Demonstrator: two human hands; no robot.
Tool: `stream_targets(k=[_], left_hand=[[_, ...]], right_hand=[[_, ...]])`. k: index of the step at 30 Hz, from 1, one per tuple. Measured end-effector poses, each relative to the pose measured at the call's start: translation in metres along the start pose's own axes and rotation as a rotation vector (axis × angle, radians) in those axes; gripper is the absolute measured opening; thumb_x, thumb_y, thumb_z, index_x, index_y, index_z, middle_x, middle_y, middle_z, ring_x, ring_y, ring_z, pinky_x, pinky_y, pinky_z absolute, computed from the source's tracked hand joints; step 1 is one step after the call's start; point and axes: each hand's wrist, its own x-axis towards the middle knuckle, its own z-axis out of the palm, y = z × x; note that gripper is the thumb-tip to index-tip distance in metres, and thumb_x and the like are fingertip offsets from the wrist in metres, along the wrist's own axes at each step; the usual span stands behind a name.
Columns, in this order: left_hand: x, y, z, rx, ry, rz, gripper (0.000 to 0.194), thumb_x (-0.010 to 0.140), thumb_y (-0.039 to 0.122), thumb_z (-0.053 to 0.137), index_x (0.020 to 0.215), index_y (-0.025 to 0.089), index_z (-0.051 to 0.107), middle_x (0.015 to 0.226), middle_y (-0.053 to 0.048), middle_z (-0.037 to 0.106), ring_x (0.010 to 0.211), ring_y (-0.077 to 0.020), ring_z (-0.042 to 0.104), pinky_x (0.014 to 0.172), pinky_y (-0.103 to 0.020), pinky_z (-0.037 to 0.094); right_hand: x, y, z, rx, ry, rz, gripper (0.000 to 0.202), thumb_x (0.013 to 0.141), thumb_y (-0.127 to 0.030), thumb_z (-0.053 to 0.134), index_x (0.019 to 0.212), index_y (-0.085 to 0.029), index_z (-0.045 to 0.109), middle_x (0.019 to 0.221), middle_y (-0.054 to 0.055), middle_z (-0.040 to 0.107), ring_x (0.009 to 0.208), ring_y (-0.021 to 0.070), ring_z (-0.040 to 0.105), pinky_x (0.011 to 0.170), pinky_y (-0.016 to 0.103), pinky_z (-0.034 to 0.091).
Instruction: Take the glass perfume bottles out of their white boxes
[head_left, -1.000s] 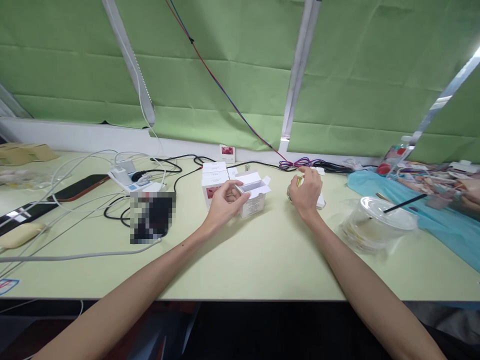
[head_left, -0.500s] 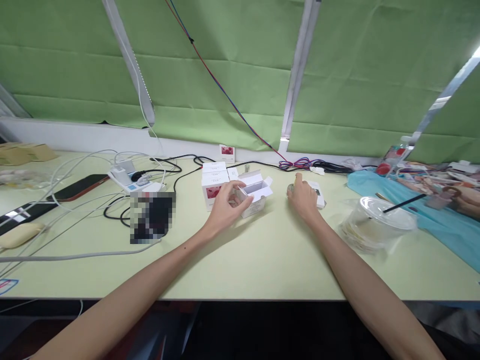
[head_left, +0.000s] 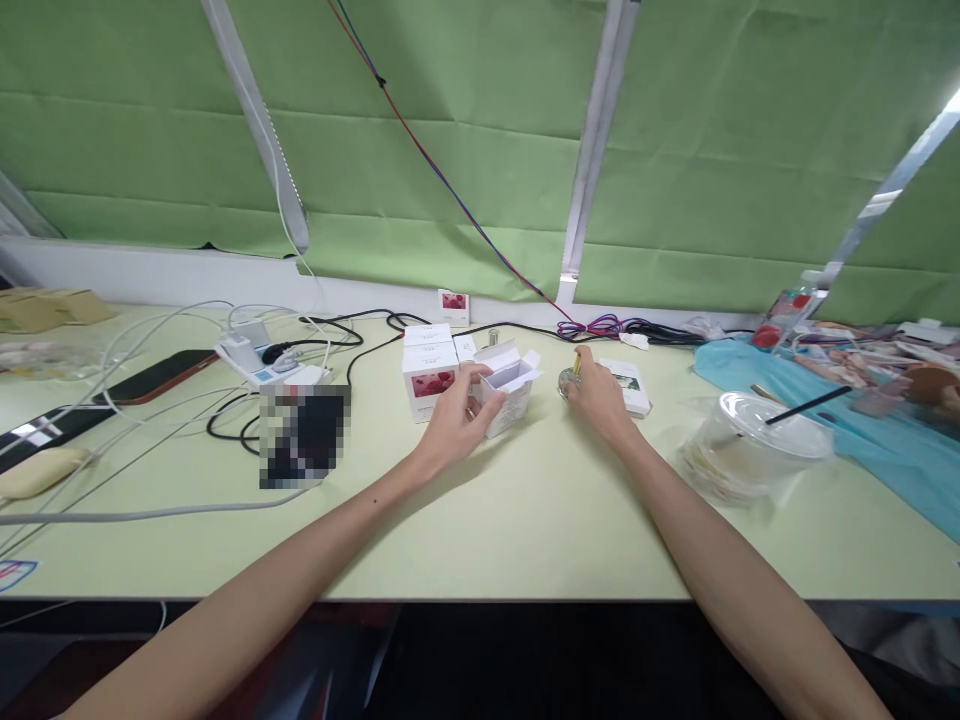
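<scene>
R fingers pinching part-hidden item, prob. glass; L fingers pinching open box.

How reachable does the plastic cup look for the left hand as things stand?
Probably not directly: the left hand is holding the open box, and the right forearm lies between that hand and the plastic cup.

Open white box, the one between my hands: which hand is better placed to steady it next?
Probably your left hand: its thumb and fingers are on the open white box. Your right hand is apart from it, at a small round shiny item.
</scene>
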Motion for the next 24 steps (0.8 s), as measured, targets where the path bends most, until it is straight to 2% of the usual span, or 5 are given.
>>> stream_targets(k=[4, 8, 14, 19, 24], left_hand=[[-0.001, -0.002, 0.000, 0.107, -0.013, 0.032, 0.041, 0.092, 0.050, 0.055, 0.122, 0.024, 0.049, 0.098, -0.002, 0.061, 0.064, -0.0122, 0.056, 0.059, -0.025, 0.044], [-0.002, -0.005, 0.001, 0.165, -0.007, 0.086, 0.043, 0.091, 0.049, 0.058, 0.124, 0.023, 0.048, 0.101, -0.004, 0.062, 0.064, -0.0124, 0.055, 0.060, -0.026, 0.043], [-0.002, -0.009, 0.004, 0.199, -0.007, 0.143, 0.047, 0.089, 0.046, 0.063, 0.125, 0.023, 0.047, 0.098, -0.003, 0.061, 0.057, -0.0110, 0.053, 0.059, -0.028, 0.043], [-0.004, -0.011, 0.005, 0.194, 0.004, 0.195, 0.051, 0.089, 0.044, 0.064, 0.131, 0.024, 0.043, 0.099, -0.003, 0.060, 0.054, -0.0085, 0.052, 0.057, -0.026, 0.043], [-0.004, -0.013, 0.005, 0.198, 0.014, 0.213, 0.059, 0.089, 0.041, 0.066, 0.138, 0.026, 0.037, 0.096, 0.000, 0.058, 0.053, -0.0079, 0.052, 0.057, -0.025, 0.043]], right_hand=[[0.002, 0.002, 0.002, 0.070, -0.006, -0.046, 0.057, 0.086, -0.024, 0.055, 0.141, -0.015, 0.040, 0.104, 0.015, 0.071, 0.090, 0.0289, 0.065, 0.069, 0.031, 0.041], [0.003, 0.003, 0.002, 0.116, -0.012, -0.079, 0.056, 0.085, -0.026, 0.056, 0.139, -0.016, 0.042, 0.103, 0.014, 0.072, 0.086, 0.0272, 0.064, 0.069, 0.030, 0.042], [0.002, 0.002, 0.002, 0.132, -0.012, -0.088, 0.048, 0.092, -0.036, 0.052, 0.135, -0.016, 0.044, 0.101, 0.014, 0.072, 0.086, 0.0287, 0.065, 0.069, 0.031, 0.041], [0.001, 0.001, 0.003, 0.199, 0.021, -0.095, 0.047, 0.096, -0.042, 0.050, 0.134, -0.015, 0.046, 0.106, 0.015, 0.070, 0.096, 0.0305, 0.065, 0.077, 0.033, 0.043], [0.002, 0.003, 0.007, 0.278, 0.042, -0.096, 0.056, 0.092, -0.045, 0.059, 0.138, -0.016, 0.044, 0.115, 0.017, 0.065, 0.109, 0.0309, 0.061, 0.087, 0.036, 0.044]])
